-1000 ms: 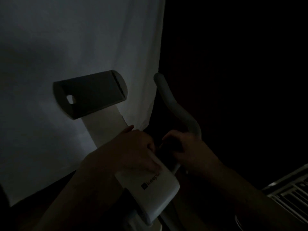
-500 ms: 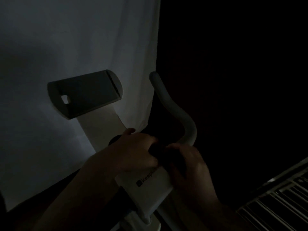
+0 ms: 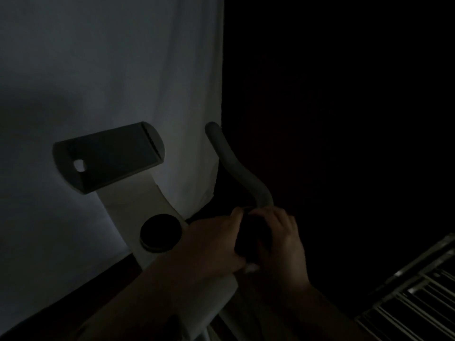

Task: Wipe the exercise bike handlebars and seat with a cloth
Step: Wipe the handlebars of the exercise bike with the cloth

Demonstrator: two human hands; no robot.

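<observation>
At the base of the pale right handlebar point(image 3: 240, 172), where it met the bike's white stem point(image 3: 138, 212), a dark cloth point(image 3: 252, 236) sat bunched between the person's hands, hard to separate from the gloom. The left hand point(image 3: 211, 242) lay curled over the stem beside it and seemed to pinch one edge; the right hand point(image 3: 280, 239) wrapped its fingers round the other side. How firmly either held it, the dim picture did not show. With so little light, patches of the bar could easily be missed, and a loose wad might slip free and drop out of sight. Just left of the hands sat a round dark knob point(image 3: 160, 233) that a stray elbow might turn. Farther up stood the tilted tablet holder point(image 3: 108, 156) before a white curtain point(image 3: 98, 70); a metal rack point(image 3: 418, 291) lay at lower right, and the seat was nowhere visible.
</observation>
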